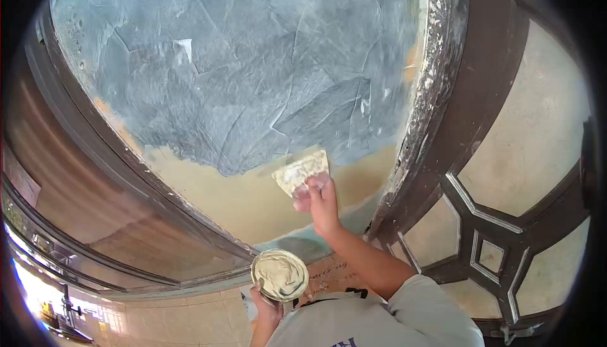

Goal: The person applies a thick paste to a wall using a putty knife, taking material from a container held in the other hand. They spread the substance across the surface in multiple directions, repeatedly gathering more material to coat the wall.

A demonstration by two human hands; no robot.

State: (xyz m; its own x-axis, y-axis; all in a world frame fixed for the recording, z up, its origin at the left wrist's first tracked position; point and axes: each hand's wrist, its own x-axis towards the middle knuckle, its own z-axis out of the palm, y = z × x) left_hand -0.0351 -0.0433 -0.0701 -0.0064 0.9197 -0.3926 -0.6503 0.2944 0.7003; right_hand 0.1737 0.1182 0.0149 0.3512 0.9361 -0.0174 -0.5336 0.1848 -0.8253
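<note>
1. Right hand [321, 203]: closed on a flat scraper with a wide blade [302, 171], the thumb and fingers pinching its near end. The blade is coated in cream-coloured paste.
2. Position of scraper: at the near edge of a streaked grey-blue coating [253, 62], right of the wall's middle. Whether the blade touches the surface cannot be told.
3. Left hand [267, 307]: clamped on the near left side of a round bowl with a pale rim [281, 298]. The bowl holds thick, swirled cream paste [278, 271]. It is near and left of the scraper, well apart from it; the two hands are likewise apart.
4. Wall: the grey-blue coating takes up the far and middle parts, with ridges and trowel lines. A smooth yellowish-tan band [215, 198] lies on its near side.
5. Right boundary: a worn dark strip flecked with white [430, 75], beside a dark brown door frame with pale panels [531, 94].
6. Left boundary: a dark, scuffed frame strip [82, 103], with a glossy brown panel [114, 220] beyond it to the left.
7. Near ground: beige tiled floor [190, 318] at left; brown printed cardboard [332, 273] to the right of the bowl. The person wears a light grey shirt [360, 322].
</note>
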